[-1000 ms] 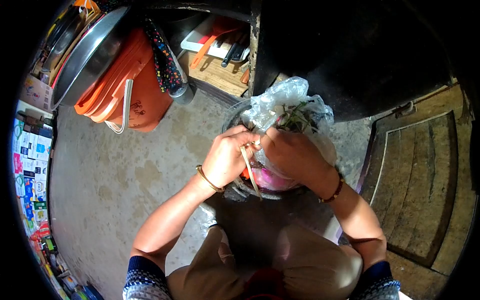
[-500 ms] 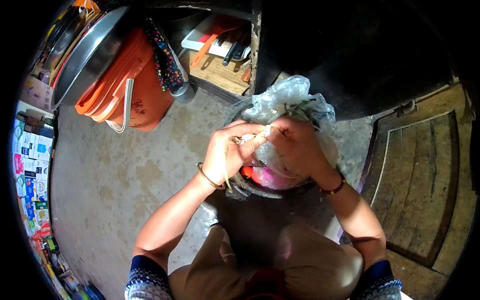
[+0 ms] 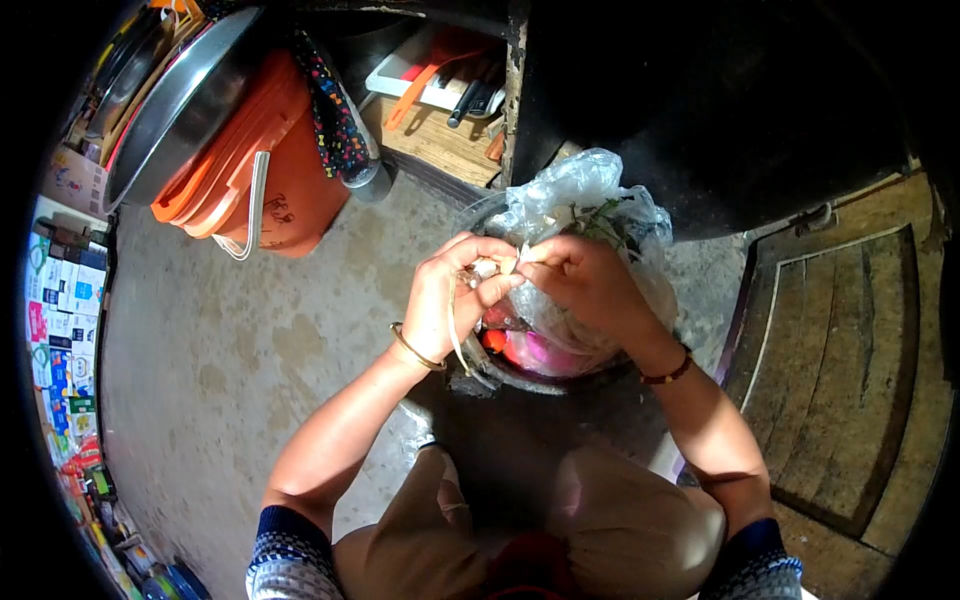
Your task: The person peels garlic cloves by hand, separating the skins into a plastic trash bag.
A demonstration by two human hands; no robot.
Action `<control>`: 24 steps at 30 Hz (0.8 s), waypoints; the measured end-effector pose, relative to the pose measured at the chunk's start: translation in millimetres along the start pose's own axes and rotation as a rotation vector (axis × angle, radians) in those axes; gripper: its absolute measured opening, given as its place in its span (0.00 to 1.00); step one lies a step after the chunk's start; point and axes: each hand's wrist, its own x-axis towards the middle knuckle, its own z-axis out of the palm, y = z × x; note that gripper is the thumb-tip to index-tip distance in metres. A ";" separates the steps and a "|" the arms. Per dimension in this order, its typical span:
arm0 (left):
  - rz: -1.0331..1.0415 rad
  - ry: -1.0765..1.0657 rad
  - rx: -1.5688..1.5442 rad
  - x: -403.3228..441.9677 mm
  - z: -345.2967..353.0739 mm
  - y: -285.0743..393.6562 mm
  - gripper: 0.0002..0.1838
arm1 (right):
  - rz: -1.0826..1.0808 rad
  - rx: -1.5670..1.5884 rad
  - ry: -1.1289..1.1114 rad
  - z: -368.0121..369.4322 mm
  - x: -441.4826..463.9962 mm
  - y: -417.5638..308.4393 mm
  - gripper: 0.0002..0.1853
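Observation:
Over a lined waste bin (image 3: 535, 385), my two hands meet. My left hand (image 3: 438, 295) is closed on a whitish garlic bulb (image 3: 486, 268), mostly hidden by the fingers, and its pale dry stem (image 3: 453, 325) hangs down past the palm. Thumb and forefinger also hold a small pale clove (image 3: 507, 266) at their tips. My right hand (image 3: 592, 285) pinches a thin white bit of garlic skin (image 3: 525, 253) right beside the clove. Beneath them a clear plastic bag (image 3: 575, 185) lines the bin, with green leafy scraps (image 3: 605, 220) and pink and red wrappers (image 3: 540, 352) inside.
An orange bucket (image 3: 300, 200) with a steel basin (image 3: 180, 110) leaning on it stands at the left. A low shelf (image 3: 430, 135) at the back holds a white tray of utensils (image 3: 430, 90). On the right is a wooden door panel (image 3: 840, 370).
My right fingers have drawn slightly back from the left fingertips, so the pale clove shows more. The garlic stem hangs more plainly below my left hand.

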 end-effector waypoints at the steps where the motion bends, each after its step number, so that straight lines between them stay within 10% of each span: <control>1: -0.012 -0.013 0.030 0.3 -0.1 2.3 0.10 | 0.009 0.091 -0.026 -0.4 0.2 -1.0 0.08; 14: 0.364 0.008 0.316 4.8 -0.7 6.5 0.12 | 0.130 0.222 -0.095 1.4 -2.5 1.9 0.07; 24: 0.378 0.014 0.362 1.7 3.9 6.0 0.11 | -0.184 0.045 0.055 12.7 -2.3 13.5 0.04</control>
